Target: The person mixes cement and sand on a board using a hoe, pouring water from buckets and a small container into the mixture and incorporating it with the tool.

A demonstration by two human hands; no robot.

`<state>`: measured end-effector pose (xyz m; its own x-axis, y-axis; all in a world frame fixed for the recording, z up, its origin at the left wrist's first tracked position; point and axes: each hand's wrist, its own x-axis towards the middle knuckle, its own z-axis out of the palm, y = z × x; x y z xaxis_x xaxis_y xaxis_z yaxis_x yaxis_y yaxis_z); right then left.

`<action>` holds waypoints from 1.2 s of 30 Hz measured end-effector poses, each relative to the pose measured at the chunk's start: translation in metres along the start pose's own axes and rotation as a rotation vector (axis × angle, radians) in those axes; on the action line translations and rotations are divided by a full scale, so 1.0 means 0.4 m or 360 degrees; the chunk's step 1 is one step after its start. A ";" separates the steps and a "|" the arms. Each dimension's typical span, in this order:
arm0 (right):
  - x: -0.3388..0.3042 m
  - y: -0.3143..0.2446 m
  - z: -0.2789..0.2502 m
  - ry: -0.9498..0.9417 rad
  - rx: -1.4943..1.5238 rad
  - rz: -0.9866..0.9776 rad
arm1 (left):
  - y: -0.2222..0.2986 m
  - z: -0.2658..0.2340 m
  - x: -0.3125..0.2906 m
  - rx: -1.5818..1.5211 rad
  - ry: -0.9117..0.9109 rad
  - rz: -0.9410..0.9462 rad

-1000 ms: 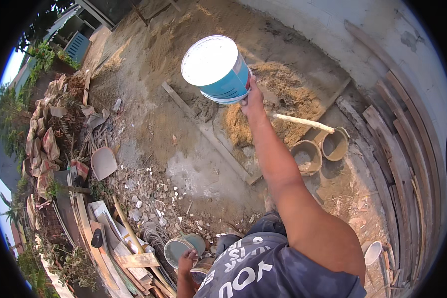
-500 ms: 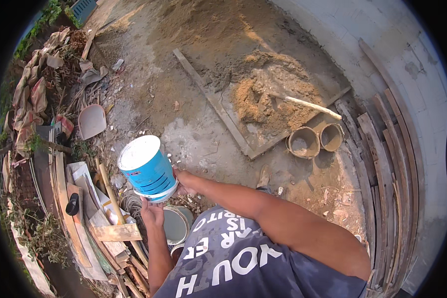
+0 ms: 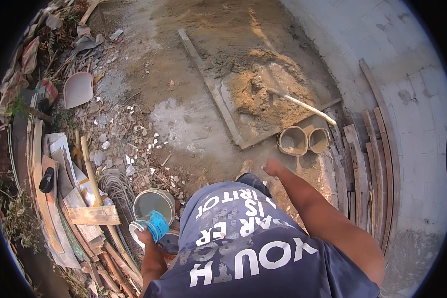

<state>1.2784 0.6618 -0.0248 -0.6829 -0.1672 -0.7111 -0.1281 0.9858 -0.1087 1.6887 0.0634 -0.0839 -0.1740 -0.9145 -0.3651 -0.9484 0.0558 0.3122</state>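
Observation:
My left hand [image 3: 145,237] grips a blue and white paint bucket [image 3: 157,224] by its white end, low at my left side. The bucket lies tilted, its blue side toward a grey-white bucket [image 3: 171,195] standing open beside it. Whether the two touch I cannot tell. Just behind them, close to my shirt, another dark-mouthed bucket [image 3: 170,242] is partly hidden. Out to the right, my right hand [image 3: 271,168] hangs with its fingers curled in and nothing seen in them. Ahead of it stand two mud-coated buckets [image 3: 292,141] side by side.
Wet mortar and sand [image 3: 263,94] lie ahead with a wooden-handled tool [image 3: 303,107] stuck in, edged by boards [image 3: 213,89]. Planks [image 3: 355,164] lean along the block wall [image 3: 407,99]. Scrap wood [image 3: 54,193], coiled wire [image 3: 116,191] and a pinkish scoop [image 3: 78,90] lie left.
The blue bucket has come down and back toward my left side in my left hand. My right hand has let go of it and swung out to the right.

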 end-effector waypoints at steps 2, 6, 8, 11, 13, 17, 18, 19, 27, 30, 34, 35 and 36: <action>-0.068 0.099 -0.027 0.0035 0.0003 0.0184 | 0.007 0.064 0.042 0.0211 -0.0250 0.0034; -0.124 0.112 -0.097 0.0093 0.0342 0.0210 | 0.120 0.111 0.188 0.0674 -0.0547 0.0190; -0.155 0.144 -0.082 0.0316 0.0391 0.0232 | 0.305 0.182 0.170 0.0677 -0.0609 0.0495; -0.149 0.309 -0.060 0.0263 0.0290 0.0441 | 0.666 0.349 0.004 0.0479 -0.1006 0.1001; -0.011 0.204 -0.138 0.0463 0.0245 0.0324 | 0.826 0.330 0.089 0.0026 -0.1052 0.0834; 0.132 0.408 -0.304 0.0738 0.0244 0.0439 | 1.201 0.491 -0.204 -0.0114 -0.1419 0.1003; 0.183 0.473 -0.368 0.0856 0.0236 0.0392 | 1.274 0.523 -0.273 -0.0056 -0.1450 0.1086; 0.242 0.557 -0.421 0.0929 0.0208 0.0421 | 1.328 0.561 -0.344 -0.0095 -0.1531 0.1114; 0.768 1.147 -0.499 0.0477 0.0134 0.0885 | 1.527 0.849 -0.976 0.0557 -0.2053 0.0980; 0.837 1.022 -0.334 -0.0208 0.0690 0.0449 | 1.554 0.897 -1.078 0.0709 -0.2236 0.0970; 0.799 0.545 -0.144 -0.0100 0.1775 0.0632 | 1.567 0.990 -1.113 0.0405 -0.2259 0.0614; 0.849 0.473 -0.175 -0.0136 0.1815 0.0586 | 1.576 1.009 -1.092 0.0360 -0.2202 0.0491; 0.883 0.441 -0.163 -0.0184 0.1825 0.0605 | 1.654 1.023 -1.123 0.0926 -0.2052 0.0652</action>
<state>0.9675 0.7756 -0.2499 -0.4630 0.0807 -0.8827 0.8175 0.4238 -0.3901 1.0309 0.6750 -0.0722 -0.2652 0.1686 -0.9493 -0.6922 0.6521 0.3092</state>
